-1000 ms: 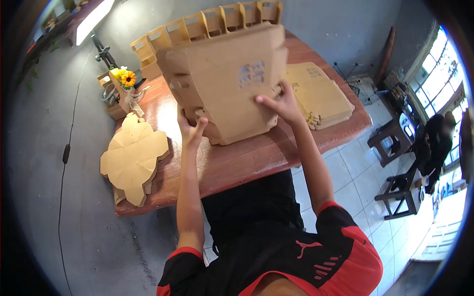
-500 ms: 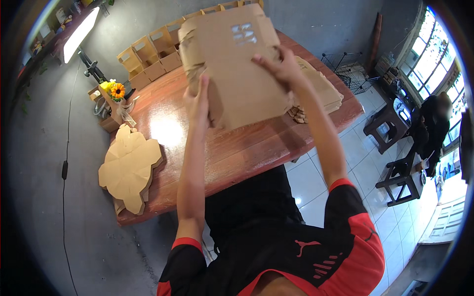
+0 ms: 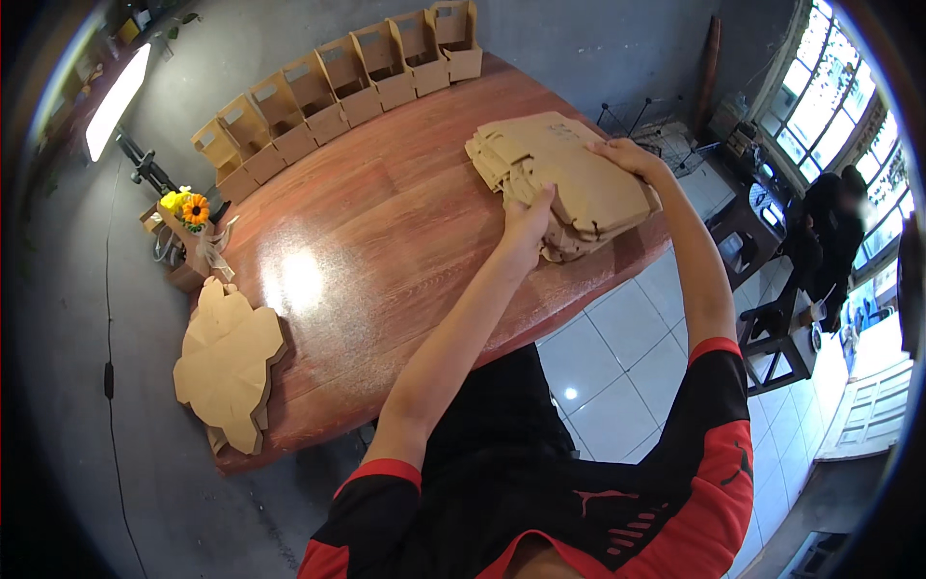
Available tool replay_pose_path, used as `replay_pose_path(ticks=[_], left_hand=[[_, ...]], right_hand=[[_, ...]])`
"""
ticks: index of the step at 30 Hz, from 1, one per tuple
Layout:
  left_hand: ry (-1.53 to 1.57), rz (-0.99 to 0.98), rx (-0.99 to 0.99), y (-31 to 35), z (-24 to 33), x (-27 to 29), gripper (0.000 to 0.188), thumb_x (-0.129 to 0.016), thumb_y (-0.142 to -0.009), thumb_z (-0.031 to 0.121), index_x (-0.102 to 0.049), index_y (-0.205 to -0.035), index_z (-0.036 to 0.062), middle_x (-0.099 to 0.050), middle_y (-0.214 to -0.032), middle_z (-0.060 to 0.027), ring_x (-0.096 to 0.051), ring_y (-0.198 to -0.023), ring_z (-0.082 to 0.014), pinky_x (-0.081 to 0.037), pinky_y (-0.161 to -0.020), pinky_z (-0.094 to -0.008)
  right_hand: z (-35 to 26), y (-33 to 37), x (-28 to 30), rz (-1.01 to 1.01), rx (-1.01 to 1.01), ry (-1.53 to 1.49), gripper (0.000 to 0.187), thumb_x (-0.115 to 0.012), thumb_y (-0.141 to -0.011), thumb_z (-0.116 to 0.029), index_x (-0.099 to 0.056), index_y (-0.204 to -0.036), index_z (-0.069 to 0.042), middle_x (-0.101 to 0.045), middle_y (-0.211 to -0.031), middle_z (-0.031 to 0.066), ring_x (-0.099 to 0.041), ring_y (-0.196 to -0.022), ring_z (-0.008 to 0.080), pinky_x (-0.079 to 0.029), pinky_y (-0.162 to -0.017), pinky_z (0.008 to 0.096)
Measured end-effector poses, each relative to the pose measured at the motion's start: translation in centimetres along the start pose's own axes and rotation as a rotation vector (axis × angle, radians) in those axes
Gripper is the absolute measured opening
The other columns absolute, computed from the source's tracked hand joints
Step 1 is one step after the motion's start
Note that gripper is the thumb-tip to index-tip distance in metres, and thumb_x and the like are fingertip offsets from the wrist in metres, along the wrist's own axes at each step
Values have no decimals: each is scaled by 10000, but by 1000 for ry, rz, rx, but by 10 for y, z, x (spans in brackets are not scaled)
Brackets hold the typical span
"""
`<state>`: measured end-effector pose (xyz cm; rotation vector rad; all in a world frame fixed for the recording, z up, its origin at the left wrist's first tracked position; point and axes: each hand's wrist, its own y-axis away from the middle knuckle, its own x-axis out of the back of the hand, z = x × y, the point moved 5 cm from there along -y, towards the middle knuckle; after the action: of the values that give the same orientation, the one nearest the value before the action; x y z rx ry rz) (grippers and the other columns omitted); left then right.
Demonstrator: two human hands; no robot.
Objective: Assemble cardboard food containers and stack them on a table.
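Cardboard stack [image 3: 585,183] has come down from mid-air, where it is held up in the earlier frames, and now lies on the far right part of the worktop [image 3: 405,207], over the flat pieces already seen there. Layers uneven along its left side, tabs and notches jutting out. Dark block-like printed marks [image 3: 562,132] near its far edge, small and faint at this angle.

Both hands well apart from each other, each clamped on the stack: left hand [image 3: 528,224] at the near left edge, thumb on the upper face; right hand [image 3: 634,157] at the right edge, thumb also on top. Other fingers mostly hidden.

Worktop reddish-brown, wood-grained, with lamp glare. Along its back edge, a curved row of open-topped brown boxes [image 3: 328,120], handle slots cut in their tall backs. Near left corner: petal-shaped flat cardboard pieces [image 3: 229,352], piled. Behind them, a brown holder [image 3: 198,246] with orange and yellow flowers [image 3: 196,208], below a bright lamp [image 3: 118,101].

Wearer's shirt [image 3: 666,502] black and red, with a red animal emblem and slanted bars on the chest. Off to the right, white floor tiles [image 3: 598,352] and a person in dark clothes [image 3: 831,232] by the windows.
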<state>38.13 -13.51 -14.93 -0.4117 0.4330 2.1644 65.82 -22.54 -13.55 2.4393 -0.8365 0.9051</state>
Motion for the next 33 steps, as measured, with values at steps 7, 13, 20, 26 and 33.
replay_pose_path(ticks=[7, 13, 20, 26, 33], left_hand=[[-752, 297, -12, -11, -4, 27, 862, -811, -875, 420, -363, -1418, -78, -503, -1398, -217, -533, -1292, -312, -445, -1078, -375], [-410, 81, -86, -16, -12, 26, 907, -844, -785, 498, -446, -1351, -89, -462, -1385, -304, -519, -1305, -379, -480, -1051, -433], [-570, 177, -131, -34, -20, 3, 609, -814, -886, 359, -615, -1265, -74, -688, -1215, -193, -676, -1101, -264, -539, -948, -365], [-362, -50, -134, -31, -4, -6, 665, -790, -911, 362, -547, -1363, -62, -647, -1313, -188, -623, -1203, -252, -492, -1030, -374], [-285, -68, -330, 101, 52, 147, 510, -618, -1043, 299, -490, -1456, 28, -540, -1470, -159, -503, -1362, -224, -409, -1119, -373]], right_hand=[[-7, 4, -1, 13, -60, 58, 706, -678, -899, -634, -756, -1068, 47, -750, -978, 157, -721, -812, 207, -557, -678, 326], [-4, 5, -3, -56, -133, -39, 879, -689, -816, -717, -728, -1143, 98, -731, -1098, 247, -719, -1009, 302, -566, -828, 382], [18, -10, 23, 56, -107, -2, 827, -666, -867, -685, -711, -1180, 79, -731, -1093, 210, -708, -996, 278, -554, -867, 378], [-48, 46, 63, 681, 387, 369, 631, -735, -899, -485, -644, -1308, -13, -657, -1298, 195, -627, -1187, 302, -490, -1004, 404], [-75, 221, -5, 271, 683, 473, 828, -904, -678, -382, -605, -1371, -41, -618, -1396, 194, -564, -1317, 392, -430, -1105, 467]])
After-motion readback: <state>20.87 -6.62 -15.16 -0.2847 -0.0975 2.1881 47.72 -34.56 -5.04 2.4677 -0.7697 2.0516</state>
